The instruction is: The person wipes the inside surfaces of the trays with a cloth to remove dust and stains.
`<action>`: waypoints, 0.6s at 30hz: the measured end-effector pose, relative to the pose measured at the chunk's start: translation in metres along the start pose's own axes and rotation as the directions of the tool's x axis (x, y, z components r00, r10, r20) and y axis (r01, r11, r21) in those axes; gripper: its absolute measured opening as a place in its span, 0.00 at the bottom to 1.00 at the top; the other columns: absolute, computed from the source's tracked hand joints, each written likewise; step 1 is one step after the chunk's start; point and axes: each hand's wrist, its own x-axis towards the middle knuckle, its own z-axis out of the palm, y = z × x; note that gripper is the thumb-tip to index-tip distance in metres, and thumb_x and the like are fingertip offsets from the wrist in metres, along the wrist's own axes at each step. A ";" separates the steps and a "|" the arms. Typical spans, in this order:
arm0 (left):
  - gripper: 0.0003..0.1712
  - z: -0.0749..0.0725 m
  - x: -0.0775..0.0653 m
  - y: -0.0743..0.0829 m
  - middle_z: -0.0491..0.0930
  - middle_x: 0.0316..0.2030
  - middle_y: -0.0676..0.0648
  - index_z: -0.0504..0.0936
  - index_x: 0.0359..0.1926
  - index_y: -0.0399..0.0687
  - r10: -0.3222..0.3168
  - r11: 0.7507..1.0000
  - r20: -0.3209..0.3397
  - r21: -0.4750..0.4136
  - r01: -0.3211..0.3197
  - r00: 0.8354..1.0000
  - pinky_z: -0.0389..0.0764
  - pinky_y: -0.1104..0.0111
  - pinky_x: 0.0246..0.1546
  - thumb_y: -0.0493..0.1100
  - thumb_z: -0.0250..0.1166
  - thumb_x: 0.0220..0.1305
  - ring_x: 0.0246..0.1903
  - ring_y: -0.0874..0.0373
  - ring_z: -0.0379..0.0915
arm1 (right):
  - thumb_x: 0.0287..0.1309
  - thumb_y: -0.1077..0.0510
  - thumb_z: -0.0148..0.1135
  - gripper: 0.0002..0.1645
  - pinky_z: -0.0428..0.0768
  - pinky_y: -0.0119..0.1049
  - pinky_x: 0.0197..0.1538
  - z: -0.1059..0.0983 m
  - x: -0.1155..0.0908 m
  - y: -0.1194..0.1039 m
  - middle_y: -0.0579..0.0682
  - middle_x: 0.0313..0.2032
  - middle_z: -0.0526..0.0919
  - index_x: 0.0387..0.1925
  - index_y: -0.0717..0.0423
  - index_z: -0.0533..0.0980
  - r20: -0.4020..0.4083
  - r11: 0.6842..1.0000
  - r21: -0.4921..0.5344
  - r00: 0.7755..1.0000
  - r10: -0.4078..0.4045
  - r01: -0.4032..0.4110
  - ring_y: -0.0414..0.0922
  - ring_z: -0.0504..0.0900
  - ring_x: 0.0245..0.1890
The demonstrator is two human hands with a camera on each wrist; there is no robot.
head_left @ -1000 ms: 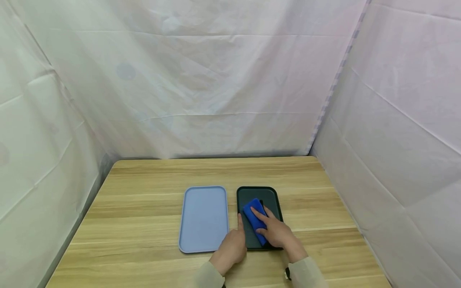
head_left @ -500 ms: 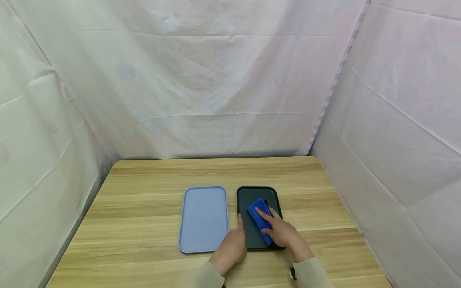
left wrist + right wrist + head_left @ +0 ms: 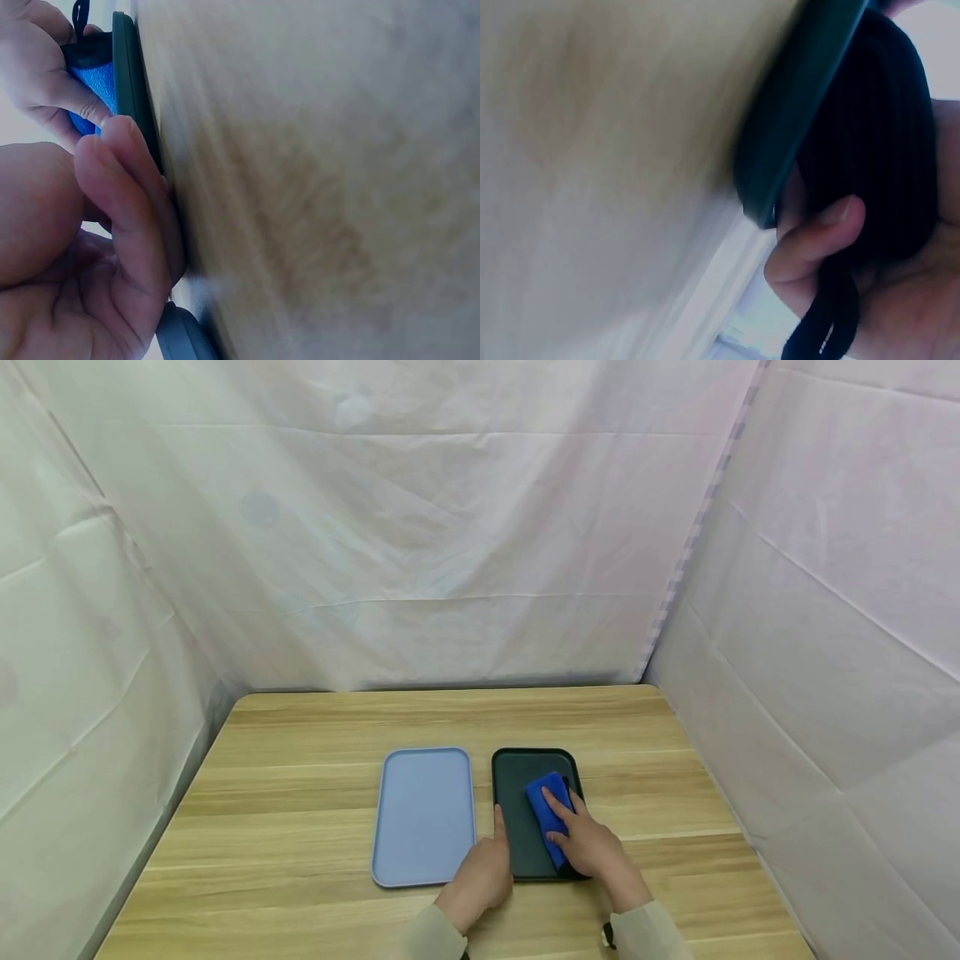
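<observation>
In the head view my right hand (image 3: 594,846) grips a blue cleaning pad (image 3: 553,789) with a black edge, lying on the dark green tray (image 3: 512,768). Its thumb is on the left side, and the fingers spread over the top and down the right. A finger (image 3: 817,244) curls against the pad's black side (image 3: 877,142) in the right wrist view, beside a hanging black loop (image 3: 832,315). My left hand (image 3: 482,874) keeps its index finger straight along the tray's left rim. Its other fingers (image 3: 124,195) are bent by the tray's edge.
A light blue tray (image 3: 423,814) lies just left of the green one, close to my left hand. Both trays are on a wood-grain table (image 3: 285,810). White sheeting (image 3: 450,543) surrounds the table at the back and sides.
The right hand and the blue pad have slid to the right across the green tray, and the pad now stands slightly more upright. The left hand has stayed at the left rim.
</observation>
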 end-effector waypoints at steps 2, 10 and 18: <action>0.58 -0.001 -0.001 0.000 0.72 0.16 0.48 0.36 0.76 0.37 0.003 1.000 0.002 0.002 -0.003 1.000 0.70 0.67 0.19 0.35 0.67 0.55 0.15 0.59 0.67 | 0.65 0.45 0.58 0.41 0.78 0.57 0.44 0.001 -0.001 -0.002 0.59 0.75 0.50 0.73 0.25 0.51 -0.023 1.000 -0.005 0.999 0.027 -0.027 0.65 0.77 0.55; 0.59 -0.003 -0.002 0.001 0.71 0.15 0.48 0.37 0.75 0.35 0.011 1.000 0.002 0.006 -0.011 1.000 0.68 0.67 0.16 0.36 0.68 0.54 0.14 0.58 0.66 | 0.66 0.44 0.56 0.40 0.76 0.46 0.30 0.006 0.003 -0.011 0.63 0.75 0.48 0.74 0.28 0.49 -0.068 0.994 -0.018 0.992 0.103 -0.104 0.59 0.83 0.41; 0.60 -0.002 -0.001 0.001 0.71 0.15 0.48 0.36 0.75 0.35 0.008 1.000 0.012 -0.002 -0.008 1.000 0.68 0.67 0.15 0.35 0.69 0.53 0.13 0.58 0.67 | 0.67 0.44 0.55 0.41 0.73 0.44 0.26 0.007 0.011 -0.014 0.65 0.74 0.47 0.75 0.29 0.47 -0.074 0.991 -0.009 0.988 0.135 -0.136 0.52 0.81 0.30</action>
